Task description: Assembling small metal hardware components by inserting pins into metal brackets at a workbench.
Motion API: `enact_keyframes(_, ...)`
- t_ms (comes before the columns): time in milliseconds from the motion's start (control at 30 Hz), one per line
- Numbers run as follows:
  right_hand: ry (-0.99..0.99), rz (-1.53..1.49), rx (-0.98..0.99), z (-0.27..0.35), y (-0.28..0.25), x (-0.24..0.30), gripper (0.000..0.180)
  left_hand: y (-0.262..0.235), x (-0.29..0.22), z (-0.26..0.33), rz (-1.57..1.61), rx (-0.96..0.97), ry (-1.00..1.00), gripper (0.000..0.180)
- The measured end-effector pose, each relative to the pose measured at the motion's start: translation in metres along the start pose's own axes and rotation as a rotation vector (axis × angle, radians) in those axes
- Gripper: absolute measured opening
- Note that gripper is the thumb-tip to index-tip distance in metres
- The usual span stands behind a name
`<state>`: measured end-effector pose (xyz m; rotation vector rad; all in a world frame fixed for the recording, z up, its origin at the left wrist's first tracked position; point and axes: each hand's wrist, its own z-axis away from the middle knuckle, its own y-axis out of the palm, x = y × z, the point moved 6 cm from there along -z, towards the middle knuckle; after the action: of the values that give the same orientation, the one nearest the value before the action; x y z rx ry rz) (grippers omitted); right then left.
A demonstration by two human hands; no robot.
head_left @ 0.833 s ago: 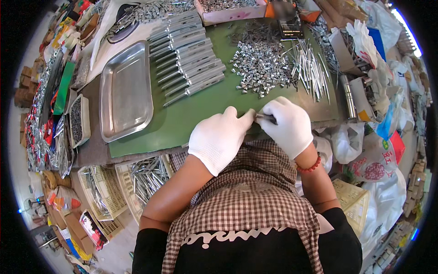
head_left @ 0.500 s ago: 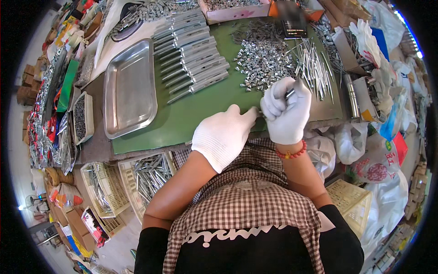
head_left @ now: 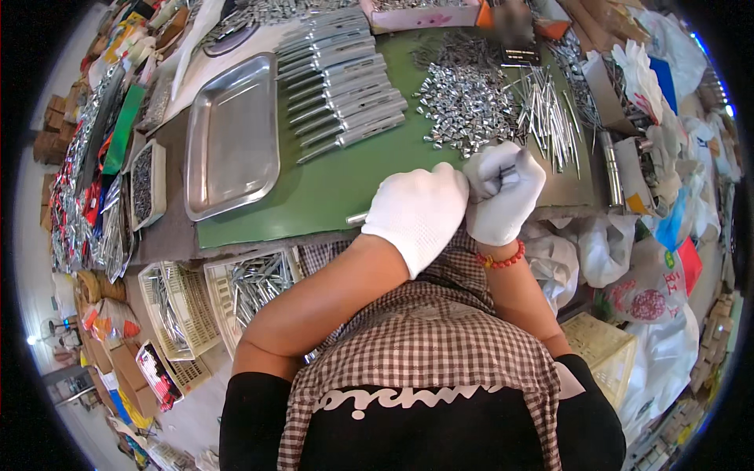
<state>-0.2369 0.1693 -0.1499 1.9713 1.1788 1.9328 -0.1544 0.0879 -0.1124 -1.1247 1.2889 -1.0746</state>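
Observation:
Both my hands wear white gloves and meet above the near edge of the green work mat. My left hand (head_left: 418, 212) is closed round a silver metal tube (head_left: 357, 219); only one end sticks out on its left, and the rest is hidden. My right hand (head_left: 509, 196) is curled with its fingertips against the left hand, a small grey metal piece (head_left: 505, 170) showing between its fingers. Just beyond lie a pile of small silver metal caps (head_left: 463, 106) and a bundle of thin metal rods (head_left: 548, 129). Several slotted metal tubes with narrow tips (head_left: 353, 106) lie in a row further left.
A shallow steel tray (head_left: 273, 149) stands left on the green mat (head_left: 314, 200). Beside it is a small bin of dark parts (head_left: 159, 184). Below the table edge are plastic baskets (head_left: 208, 290) of metal tubes. A box (head_left: 424, 17) stands at the back, plastic bags (head_left: 605, 243) at right.
My left hand has moved right and slightly up against my right hand. The tube's end now shows more plainly on its left. The view has shifted a little.

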Motion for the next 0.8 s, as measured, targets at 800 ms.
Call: enact_keyframes(800, 0.25, 0.375, 0.155, 0.006, 0.003, -0.005, 0.024, -0.023, 0.091, 0.015, -0.044, -0.444, -0.191, 0.025)
